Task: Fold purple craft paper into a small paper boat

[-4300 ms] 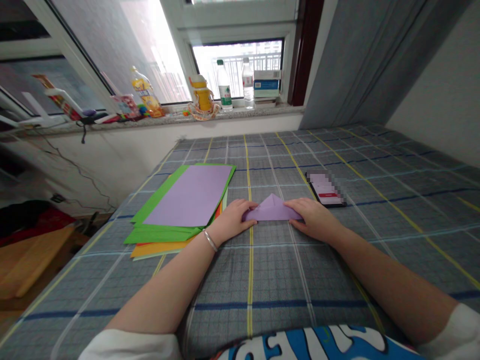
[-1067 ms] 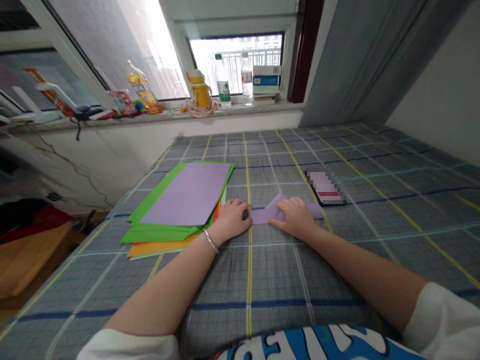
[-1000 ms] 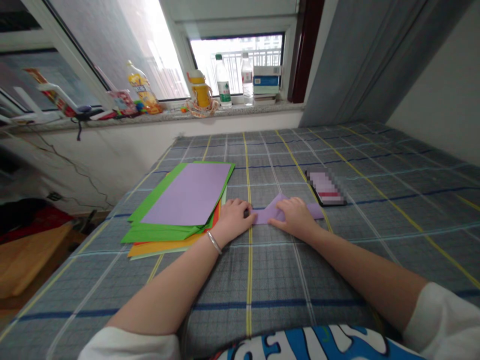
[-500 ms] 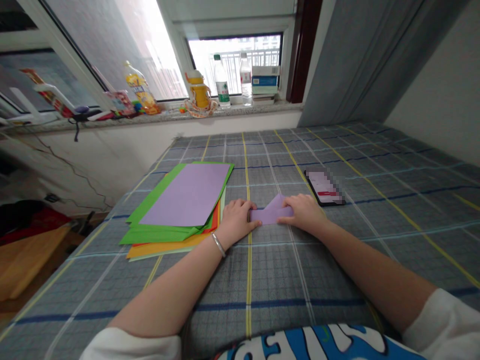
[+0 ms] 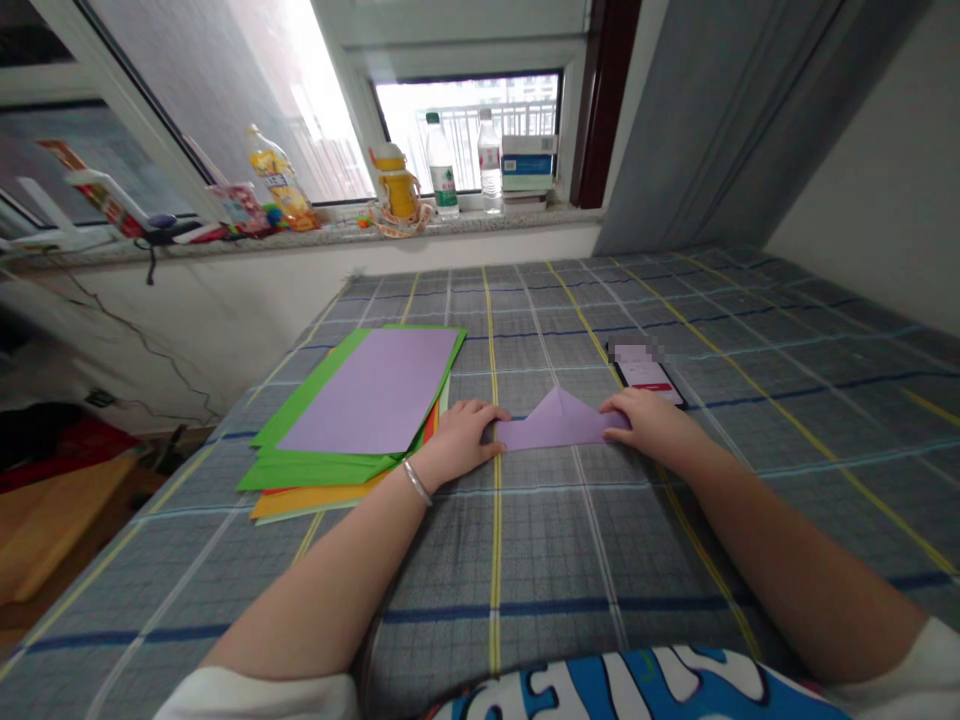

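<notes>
Soft checked bedsheet demands firm, even pressing: left hand and right hand lie apparently flat, ungripping, on the folded purple paper.

Lilac is noted for the small folded paper piece and the flat top paper sheet; green paper sheets and an orange paper sheet are seen beneath. The grey cloth cover is checked yellow and blue.

A single head-worn camera looks forward and steeply down from just above the person's chest. The left hand and right hand lie mid-frame, near the lens. Beyond them the view climbs to a far windowsill, whose lines bow, probably from a wide lens.
</notes>
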Available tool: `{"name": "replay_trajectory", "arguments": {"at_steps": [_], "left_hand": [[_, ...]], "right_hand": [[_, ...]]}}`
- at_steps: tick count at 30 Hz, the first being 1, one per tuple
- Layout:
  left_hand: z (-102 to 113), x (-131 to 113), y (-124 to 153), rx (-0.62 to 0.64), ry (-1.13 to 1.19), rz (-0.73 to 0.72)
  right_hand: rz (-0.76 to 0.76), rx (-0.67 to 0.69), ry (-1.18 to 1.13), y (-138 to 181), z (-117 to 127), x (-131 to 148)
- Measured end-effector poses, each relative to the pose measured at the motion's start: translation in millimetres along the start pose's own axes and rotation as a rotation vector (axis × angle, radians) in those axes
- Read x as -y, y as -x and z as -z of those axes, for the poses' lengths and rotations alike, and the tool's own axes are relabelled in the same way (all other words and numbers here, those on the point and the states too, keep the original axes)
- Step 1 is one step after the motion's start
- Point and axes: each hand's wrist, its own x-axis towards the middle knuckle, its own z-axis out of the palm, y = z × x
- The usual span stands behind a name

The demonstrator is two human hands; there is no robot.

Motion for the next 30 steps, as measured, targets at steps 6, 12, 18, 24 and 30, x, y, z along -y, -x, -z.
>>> {"name": "replay_trajectory", "arguments": {"at_steps": [6, 12, 18, 24, 30], "left_hand": [[3.0, -4.7, 3.2, -0.033, 0.016, -0.068], [1.8, -15.1, 6.3, -0.02, -0.138, -0.365], [1.4, -17.6, 6.4, 0.029, -0.162, -0.391], [-5.3, -28.5, -1.3, -0.036, -0.194, -0.395], [-13.5, -29.7, -6.6, -0.048, -0.149, -0.382]], "right_hand": [[0.065, -0.104, 0.127, 8.2, 1.5, 5.4], [0.093, -0.028, 0.081, 10.0, 0.5, 3.5], [0.119, 0.023, -0.047, 10.7, 2.6, -5.7], [0.203, 0.022, -0.03, 10.4, 8.4, 11.5], [0.347, -0.055, 0.009, 1.1, 0.9, 30.9]]}}
